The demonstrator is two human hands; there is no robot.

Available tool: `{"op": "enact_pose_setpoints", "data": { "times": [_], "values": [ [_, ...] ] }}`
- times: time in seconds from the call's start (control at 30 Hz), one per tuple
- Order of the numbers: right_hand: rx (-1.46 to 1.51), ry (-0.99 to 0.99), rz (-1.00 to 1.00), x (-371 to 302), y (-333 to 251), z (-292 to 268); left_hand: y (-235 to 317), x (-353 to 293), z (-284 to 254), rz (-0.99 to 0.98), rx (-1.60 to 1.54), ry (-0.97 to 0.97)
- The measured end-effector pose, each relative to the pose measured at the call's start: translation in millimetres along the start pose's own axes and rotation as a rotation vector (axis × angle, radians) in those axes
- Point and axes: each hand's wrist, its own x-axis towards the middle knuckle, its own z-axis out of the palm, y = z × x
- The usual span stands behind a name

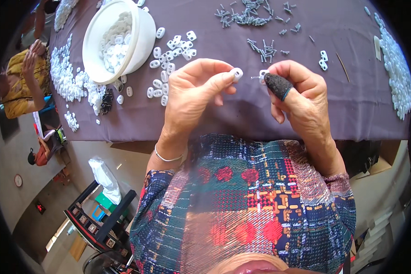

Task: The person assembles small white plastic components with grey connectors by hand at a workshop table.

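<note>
Pinched between the thumb and fingers of my left hand [192, 91] is a small white plastic cord-lock piece [236, 74] with a hole in it. My right hand [308, 93] grips another white cord-lock piece [262, 73], and a thin metal spring [255, 77] sticks out of it toward the left. A black textured cover [278, 86] with a blue edge sits on my right thumb. The two hands face each other above the near edge of the table, their pieces apart. Part of the right-hand piece is hidden by the thumb.
A purple-grey cloth [260, 121] covers the table. Small springs [253, 18] lie in piles at the back. White pieces [180, 45] are scattered beside a tilted white tub [144, 41]; more heap at far left and along the right edge [397, 68]. Another person [25, 77] sits at left.
</note>
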Motion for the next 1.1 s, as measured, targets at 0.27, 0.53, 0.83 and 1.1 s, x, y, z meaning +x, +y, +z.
{"op": "enact_pose_setpoints", "data": {
  "times": [0.27,0.53,0.83,1.1],
  "values": [
    [0.019,-0.010,-0.110,7.8,2.6,6.5,-2.7,-0.8,-0.9,-0.140,-0.304,-0.068],
    [0.100,-0.068,-0.084,15.0,11.2,7.0,-7.2,0.6,0.2,-0.101,-0.252,-0.077],
    [0.193,-0.060,-0.105,18.1,17.2,2.7,-18.9,6.4,7.7,0.709,0.892,0.061],
    [0.257,-0.169,-0.108,16.1,13.6,1.8,-14.1,0.6,8.4,0.755,1.050,0.011]
  ]
}}
